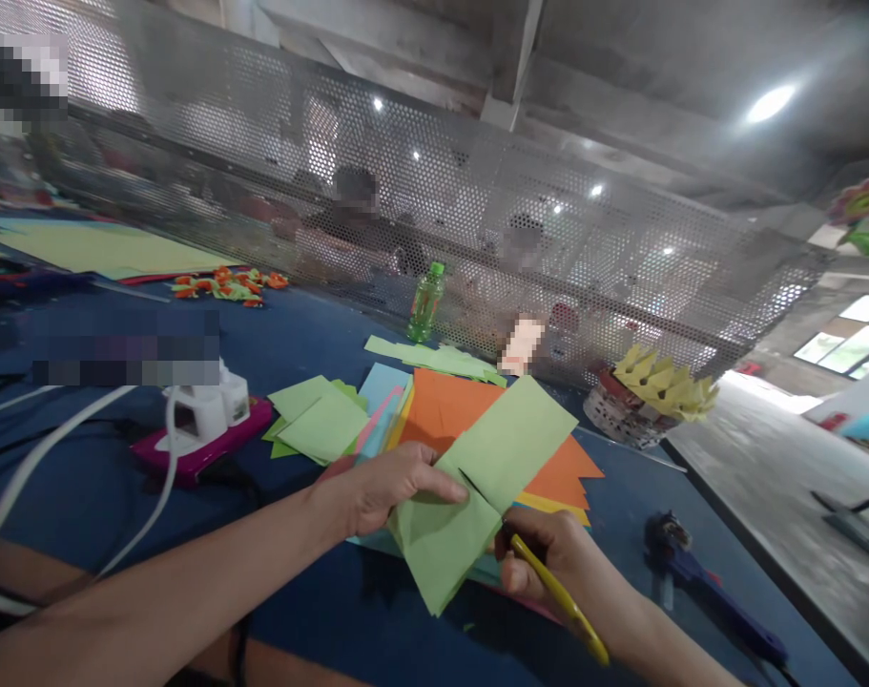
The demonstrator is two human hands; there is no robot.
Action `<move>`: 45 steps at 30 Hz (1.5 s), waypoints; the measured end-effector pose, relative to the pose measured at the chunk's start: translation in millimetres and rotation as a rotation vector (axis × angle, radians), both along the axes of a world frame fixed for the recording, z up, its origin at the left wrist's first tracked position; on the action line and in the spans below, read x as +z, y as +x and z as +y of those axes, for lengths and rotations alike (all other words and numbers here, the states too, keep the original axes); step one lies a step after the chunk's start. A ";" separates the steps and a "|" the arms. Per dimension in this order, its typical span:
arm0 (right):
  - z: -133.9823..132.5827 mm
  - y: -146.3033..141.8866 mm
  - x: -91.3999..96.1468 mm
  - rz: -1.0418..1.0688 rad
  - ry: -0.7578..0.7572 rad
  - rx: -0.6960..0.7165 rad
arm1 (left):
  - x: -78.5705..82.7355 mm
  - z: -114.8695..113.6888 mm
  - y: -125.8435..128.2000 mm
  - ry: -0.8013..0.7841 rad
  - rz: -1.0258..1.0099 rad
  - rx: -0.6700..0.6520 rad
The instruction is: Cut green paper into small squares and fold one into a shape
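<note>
My left hand (pixel 398 487) is closed on a light green sheet of paper (pixel 524 444), the thumb pressing on top. In my right hand (pixel 555 553) is a pair of scissors (pixel 563 601) with a yellow handle. Its dark blade runs into the paper, where a slit separates the upper part from the lower; the rest of the scissors is hidden by my fingers and the paper. Below both hands lies a stack of coloured sheets, with an orange sheet (pixel 441 405) on top. Cut light green pieces (pixel 326 420) lie left of the stack.
A glue gun (pixel 727 596) lies at right, near the table edge. At left are a power strip (pixel 191 458) with cables and orange-green bits (pixel 230 283). A green bottle (pixel 426 305) and a pot (pixel 627 410) with yellow zigzag paper stand before a perforated metal screen (pixel 262 143). People sit behind it.
</note>
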State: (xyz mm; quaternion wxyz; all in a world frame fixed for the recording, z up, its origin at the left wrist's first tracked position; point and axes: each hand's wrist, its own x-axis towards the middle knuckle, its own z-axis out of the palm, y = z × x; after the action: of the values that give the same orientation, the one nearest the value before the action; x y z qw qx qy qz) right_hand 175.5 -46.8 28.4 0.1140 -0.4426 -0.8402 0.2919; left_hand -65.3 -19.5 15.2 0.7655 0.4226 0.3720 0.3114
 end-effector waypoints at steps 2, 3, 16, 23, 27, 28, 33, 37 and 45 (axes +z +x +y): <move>-0.9 -1.0 2.6 0.021 -0.014 -0.012 | -0.1 0.1 0.2 -0.002 -0.013 -0.004; -1.2 -1.5 3.5 0.034 -0.024 -0.017 | -0.2 0.2 0.5 -0.002 -0.023 -0.007; 8.6 5.8 -19.5 0.081 -0.072 -0.038 | -4.1 0.5 2.6 -0.033 0.023 -0.005; 5.3 3.5 -7.0 0.078 -0.063 0.001 | -2.3 -0.7 2.7 -0.023 0.003 -0.002; 4.8 0.2 -1.6 0.057 -0.067 0.021 | -3.6 -2.0 5.5 -0.021 -0.009 -0.024; 5.0 -1.0 -0.5 0.050 -0.066 0.023 | -3.8 -2.5 6.2 -0.020 -0.008 -0.033; 5.9 -7.4 5.8 0.039 -0.071 0.020 | -0.8 -4.4 7.1 -0.039 0.006 -0.013; 4.3 -11.4 13.1 0.052 -0.098 0.017 | 0.9 -4.2 6.7 -0.048 -0.005 -0.012; 5.3 -9.9 7.1 0.030 -0.088 -0.008 | -3.0 -3.3 7.2 -0.049 -0.001 -0.033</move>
State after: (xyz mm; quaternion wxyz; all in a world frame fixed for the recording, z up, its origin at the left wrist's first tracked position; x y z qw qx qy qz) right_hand 165.6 -41.5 35.5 0.1081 -0.4463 -0.8229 0.3347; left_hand -58.1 -22.8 12.2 0.7811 0.4095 0.3719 0.2896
